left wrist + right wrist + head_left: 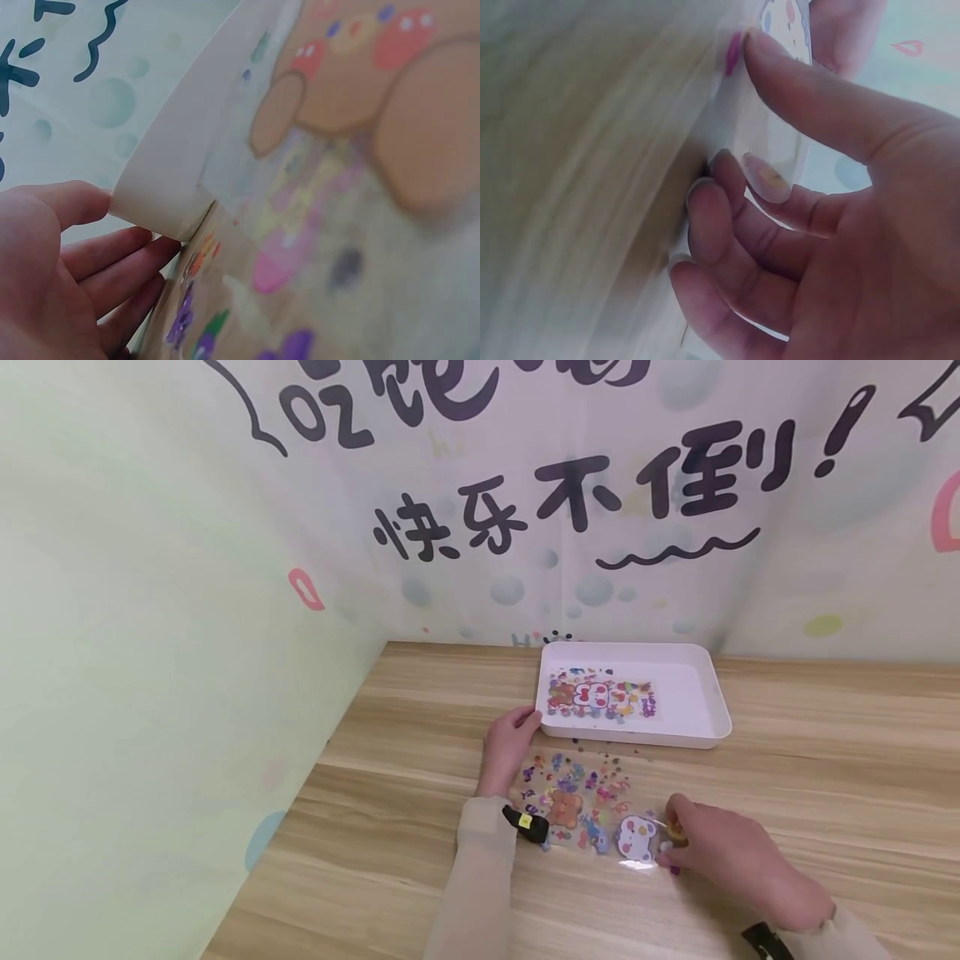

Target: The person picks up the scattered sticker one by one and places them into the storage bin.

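A white tray [693, 742] stands towards the back of the table. My left hand [508, 747] grips its near left corner; the left wrist view shows the thumb above the rim and fingers below it. In front of the tray lies a clear sheet [566, 810] printed with a brown bear, a white bear and small colourful figures. My right hand [723, 852] holds the right end of this sheet, fingers curled and thumb [802, 90] at its near corner. A small yellow round shape [677, 832] shows between thumb and index finger; whether it is printed is unclear.
A similar printed sheet [600, 697] lies inside the tray, on its left side. The wooden table [840, 735] meets a patterned curtain [465, 593] with dark lettering at its back edge, and a pale curtain rises along the left.
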`<state>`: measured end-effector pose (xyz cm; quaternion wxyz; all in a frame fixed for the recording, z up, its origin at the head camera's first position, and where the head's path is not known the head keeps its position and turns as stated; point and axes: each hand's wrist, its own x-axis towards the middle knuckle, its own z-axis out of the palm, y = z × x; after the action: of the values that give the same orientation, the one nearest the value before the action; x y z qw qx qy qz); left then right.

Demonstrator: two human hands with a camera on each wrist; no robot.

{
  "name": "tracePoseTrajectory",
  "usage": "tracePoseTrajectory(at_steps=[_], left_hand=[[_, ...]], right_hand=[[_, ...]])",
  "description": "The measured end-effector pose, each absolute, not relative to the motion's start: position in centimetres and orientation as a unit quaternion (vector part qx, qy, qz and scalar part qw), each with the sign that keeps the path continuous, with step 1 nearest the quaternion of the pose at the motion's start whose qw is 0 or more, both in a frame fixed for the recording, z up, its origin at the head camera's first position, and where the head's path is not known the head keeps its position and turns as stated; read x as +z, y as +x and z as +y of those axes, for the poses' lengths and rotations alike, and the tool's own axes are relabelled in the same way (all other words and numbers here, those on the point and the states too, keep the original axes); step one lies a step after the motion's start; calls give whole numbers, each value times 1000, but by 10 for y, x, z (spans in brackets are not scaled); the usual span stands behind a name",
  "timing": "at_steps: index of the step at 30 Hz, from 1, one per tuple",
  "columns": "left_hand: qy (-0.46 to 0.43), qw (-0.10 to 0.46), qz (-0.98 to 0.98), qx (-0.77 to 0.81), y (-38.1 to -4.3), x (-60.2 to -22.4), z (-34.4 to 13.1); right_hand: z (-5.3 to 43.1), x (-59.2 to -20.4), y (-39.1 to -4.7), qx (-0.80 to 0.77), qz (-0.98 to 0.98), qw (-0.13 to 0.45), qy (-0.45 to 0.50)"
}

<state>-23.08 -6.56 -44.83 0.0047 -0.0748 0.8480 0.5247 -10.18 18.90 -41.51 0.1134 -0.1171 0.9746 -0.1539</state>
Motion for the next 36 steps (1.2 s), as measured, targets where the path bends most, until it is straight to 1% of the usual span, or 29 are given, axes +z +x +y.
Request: tracePoseTrajectory(at_steps=[10, 21, 28, 36], left_hand=[[-72, 2, 850, 521, -232, -451, -67], [-68, 2, 850, 523, -232, -451, -67], [-71, 1, 851, 520, -231, -449, -66], [-73, 2, 851, 520, -231, -449, -66]], right_hand=[[196, -416, -109, -191, 966, 122, -126], [205, -419, -119, -281, 941, 122, -144], [209, -419, -122, -304, 933, 143, -126], [216, -417, -127, -299, 937, 135, -116]])
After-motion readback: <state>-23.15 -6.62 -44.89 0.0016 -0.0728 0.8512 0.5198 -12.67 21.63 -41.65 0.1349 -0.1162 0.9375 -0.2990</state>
